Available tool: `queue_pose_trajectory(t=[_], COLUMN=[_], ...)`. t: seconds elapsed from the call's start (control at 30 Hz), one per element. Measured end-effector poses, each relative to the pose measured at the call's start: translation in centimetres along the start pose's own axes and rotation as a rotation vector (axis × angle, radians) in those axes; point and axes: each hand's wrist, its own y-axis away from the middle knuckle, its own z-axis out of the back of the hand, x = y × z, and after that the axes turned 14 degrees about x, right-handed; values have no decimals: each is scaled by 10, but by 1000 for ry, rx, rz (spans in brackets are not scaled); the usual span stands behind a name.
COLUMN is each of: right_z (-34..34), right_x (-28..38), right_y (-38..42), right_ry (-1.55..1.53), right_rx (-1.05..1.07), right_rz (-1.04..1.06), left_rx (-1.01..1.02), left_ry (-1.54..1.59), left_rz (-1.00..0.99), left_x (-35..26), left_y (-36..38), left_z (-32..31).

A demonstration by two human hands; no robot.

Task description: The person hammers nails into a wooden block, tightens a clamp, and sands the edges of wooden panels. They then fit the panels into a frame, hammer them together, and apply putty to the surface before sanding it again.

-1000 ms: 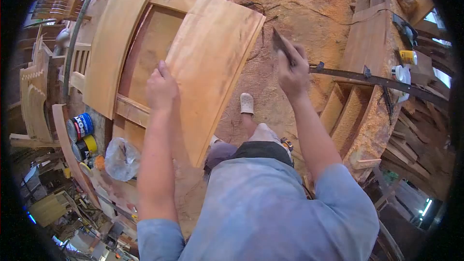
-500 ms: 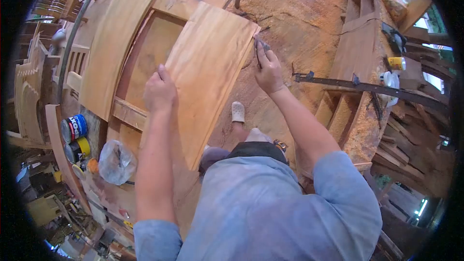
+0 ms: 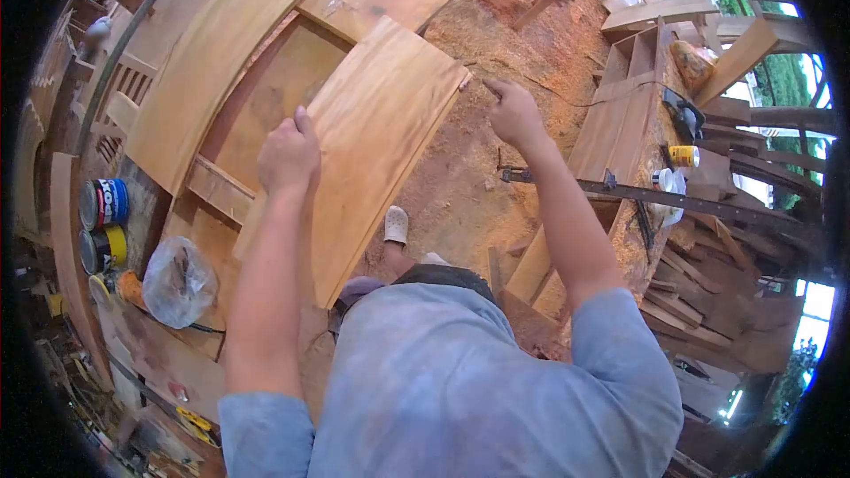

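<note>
A light wooden panel (image 3: 381, 124) lies tilted across a wooden frame (image 3: 221, 190). My left hand (image 3: 289, 155) is closed on the panel's left edge, thumb up. Off the panel's right corner, and apart from it, is my right hand (image 3: 513, 112). Its index finger points toward the panel and the other fingers are curled in; whether something small is inside them is hidden. A second wide panel (image 3: 221, 62) lies to the left of the frame.
Two cans (image 3: 104, 204) and a clear plastic bag (image 3: 180, 281) are at the left. A long metal clamp bar (image 3: 655, 196) juts in from the right, near a sawdust-covered bench (image 3: 620, 261). A yellow container (image 3: 683, 156) stands there. Sawdust covers the floor (image 3: 469, 186).
My right hand has come off the panel's corner and moved right; the dark thing at its fingertips no longer shows. The view has shifted. My left hand stays on the panel's edge.
</note>
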Motion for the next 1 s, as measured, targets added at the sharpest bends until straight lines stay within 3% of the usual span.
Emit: queue_pose_trajectory(t=[0.13, 0.23, 0.37, 0.43, 0.63, 0.73, 1.0], right_z=[14, 20, 13, 16, 42, 34, 28], right_x=[18, 35, 34, 30, 39, 36, 41], right_y=[-18, -22, -17, -15, -20, -21, -23], right_ry=[134, 84, 163, 193, 200, 191, 271], right_rx=[282, 338, 371, 497, 460, 364, 347], right_rz=[-154, -197, -102, -69, -253, -230, -174], left_rx=[26, 76, 85, 85, 85, 93, 110], left_ry=[12, 32, 45, 44, 46, 48, 47], left_rz=[20, 33, 19, 18, 10, 14, 24], left_x=[1, 0, -1, -1, -2, -3, -4], left_y=[-3, -2, -3, -4, -2, 0, 1], left_z=[0, 4, 3, 3, 5, 7, 8])
